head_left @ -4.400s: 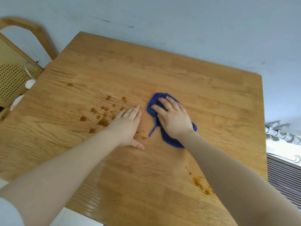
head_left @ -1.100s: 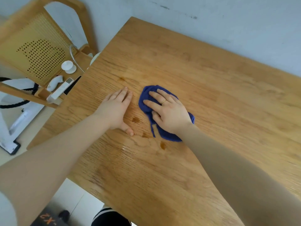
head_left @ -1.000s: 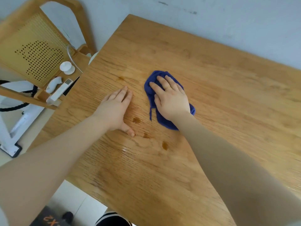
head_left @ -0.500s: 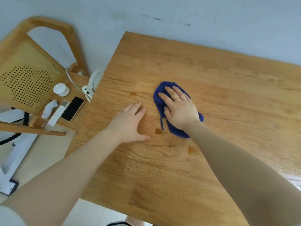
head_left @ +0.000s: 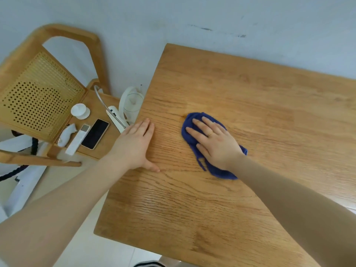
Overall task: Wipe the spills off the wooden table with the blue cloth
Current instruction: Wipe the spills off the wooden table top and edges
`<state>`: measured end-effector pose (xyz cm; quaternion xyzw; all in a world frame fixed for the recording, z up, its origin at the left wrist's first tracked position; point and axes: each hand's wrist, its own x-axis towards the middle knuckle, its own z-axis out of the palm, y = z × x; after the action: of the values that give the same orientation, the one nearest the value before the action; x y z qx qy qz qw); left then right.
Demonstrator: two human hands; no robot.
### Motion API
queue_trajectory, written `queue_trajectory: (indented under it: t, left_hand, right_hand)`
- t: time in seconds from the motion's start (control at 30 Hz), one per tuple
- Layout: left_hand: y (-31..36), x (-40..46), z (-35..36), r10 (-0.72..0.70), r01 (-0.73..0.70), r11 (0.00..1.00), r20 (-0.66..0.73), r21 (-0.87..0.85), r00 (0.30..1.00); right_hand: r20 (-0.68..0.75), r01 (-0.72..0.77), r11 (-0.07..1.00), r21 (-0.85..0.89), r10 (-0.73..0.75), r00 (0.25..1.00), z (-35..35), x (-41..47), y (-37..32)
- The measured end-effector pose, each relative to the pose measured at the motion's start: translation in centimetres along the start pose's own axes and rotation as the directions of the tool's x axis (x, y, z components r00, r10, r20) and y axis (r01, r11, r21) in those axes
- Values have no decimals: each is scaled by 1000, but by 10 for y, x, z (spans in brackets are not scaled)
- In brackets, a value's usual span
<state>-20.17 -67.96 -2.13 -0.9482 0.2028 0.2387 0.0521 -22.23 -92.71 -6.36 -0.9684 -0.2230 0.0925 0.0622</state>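
My right hand (head_left: 215, 141) lies flat, fingers spread, on the crumpled blue cloth (head_left: 189, 123) and presses it onto the wooden table (head_left: 250, 97). A faint brown smear shows just beyond the cloth's far left tip. My left hand (head_left: 134, 145) rests palm down on the table near its left edge, holding nothing. No dark droplets show on the wood around the hands; the grain near the front looks slightly wet and shiny.
Left of the table stands a wooden chair (head_left: 40, 89) with a cane back. On its seat lie a phone (head_left: 95, 133), a white remote (head_left: 78, 138), a small white device (head_left: 66, 134), a round white lid (head_left: 80, 111) and a white fan (head_left: 131, 102). The wall runs behind the table.
The view has swung left, showing more of the chair. My right hand has wiped the cloth over the brown drops that lay between the hands; those drops are gone. My left hand sits nearer the table's edge.
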Motion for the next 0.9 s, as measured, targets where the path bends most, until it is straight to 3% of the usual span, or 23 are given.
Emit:
queue_trajectory:
  t: [0.2,0.27,0.4,0.57,0.8,0.9]
  left_hand:
    - [-7,3,8,24,-26,998,-30,-55,999]
    - [-7,3,9,25,-27,997,-37,-69,999]
    - [-10,3,11,43,-50,993,-70,-103,997]
    - [-16,6,15,75,-86,991,-101,-105,992]
    - [-25,6,18,115,-123,990,-107,-74,988]
    - [-41,-1,9,121,-137,983,-133,-119,984]
  right_hand:
    - [-22,-227,972,55,228,973,-6,75,-7]
    - [-34,-208,977,50,209,977,-4,70,-18]
    - [-35,-26,999,39,27,999,4,32,-47]
    - [-42,9,1000,3,-9,999,1,41,-35]
    - [-110,-331,941,67,336,935,-5,115,-41]
    - [-97,-191,979,67,197,976,-1,100,-69]
